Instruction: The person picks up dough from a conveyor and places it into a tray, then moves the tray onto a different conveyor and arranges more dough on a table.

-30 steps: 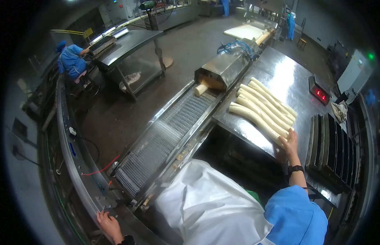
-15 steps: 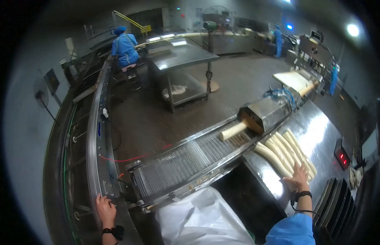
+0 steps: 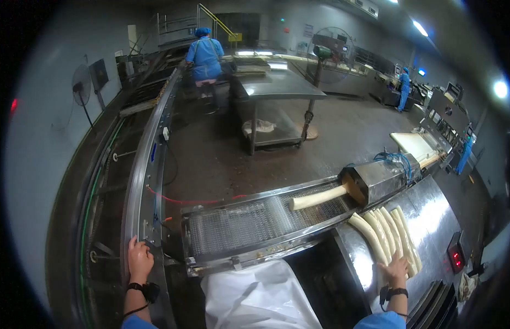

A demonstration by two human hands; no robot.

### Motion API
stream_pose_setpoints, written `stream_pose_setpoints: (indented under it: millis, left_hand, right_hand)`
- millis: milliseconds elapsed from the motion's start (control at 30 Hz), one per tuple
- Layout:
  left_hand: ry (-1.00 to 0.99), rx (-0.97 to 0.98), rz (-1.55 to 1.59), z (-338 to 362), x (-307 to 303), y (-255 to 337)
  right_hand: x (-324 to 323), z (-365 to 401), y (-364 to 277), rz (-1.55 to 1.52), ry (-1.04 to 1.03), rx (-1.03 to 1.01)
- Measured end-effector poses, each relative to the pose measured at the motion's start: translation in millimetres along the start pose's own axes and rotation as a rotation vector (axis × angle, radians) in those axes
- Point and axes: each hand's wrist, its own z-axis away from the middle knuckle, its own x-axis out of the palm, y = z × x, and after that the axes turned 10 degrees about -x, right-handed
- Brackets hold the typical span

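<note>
Dough rolls (image 3: 384, 233) lie side by side on the steel table (image 3: 436, 219), just right of the mesh belt (image 3: 249, 222). We see the right hand (image 3: 394, 270) flat on their near ends, with its fingers spread. One more roll (image 3: 318, 198) lies on the belt at its right end, half out of the hood (image 3: 378, 181). The left hand (image 3: 139, 260) rests on a rail (image 3: 151, 181) left of the belt, fingers close together.
</note>
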Motion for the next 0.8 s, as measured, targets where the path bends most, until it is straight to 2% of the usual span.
stream_pose_setpoints:
  millis: [100,167,200,267,400,467,567,633,667,733,767,800]
  left_hand:
    - [-0.007,-0.018,-0.008,0.8,-8.3,8.8]
    - [-0.033,-0.027,-0.018,-2.9,-10.6,12.5]
    - [-0.019,-0.016,-0.017,-1.6,-7.2,9.2]
    - [-0.008,-0.004,-0.024,2.2,-1.3,3.2]
    - [0.019,0.005,-0.028,0.0,2.9,-1.8]
    - [0.004,-0.017,-0.045,1.9,5.5,2.9]
    - [-0.01,-0.116,-0.067,-2.1,16.7,13.2]
    - [0.09,-0.271,-0.072,-1.1,39.2,26.9]
    - [0.031,-0.327,-0.105,-3.9,32.0,55.7]
    - [0.032,-0.385,0.218,-16.7,79.4,68.6]
    - [-0.097,-0.338,0.281,-26.3,71.7,101.4]
    - [-0.056,-0.204,0.341,-32.8,84.1,120.7]
  right_hand:
    - [16.6,10.7,8.9,-0.038,-0.026,-0.042]
    - [26.4,28.5,19.5,-0.053,0.038,-0.185]
    - [28.1,35.9,24.8,-0.059,0.034,-0.179]
    - [31.9,46.7,34.3,-0.063,0.037,-0.289]
    - [60.4,53.8,53.2,-0.072,0.14,-0.275]
    - [68.0,57.7,48.3,-0.004,0.199,-0.184]
    - [71.2,54.8,41.7,0.011,0.197,-0.15]
    - [62.7,54.6,35.9,-0.01,0.175,-0.153]
    - [57.2,52.9,35.4,-0.025,0.157,-0.153]
    - [51.3,44.7,37.6,-0.03,0.124,-0.145]
    - [49.2,41.2,38.5,-0.04,0.093,-0.135]
    - [48.1,37.8,40.3,-0.039,0.092,-0.133]
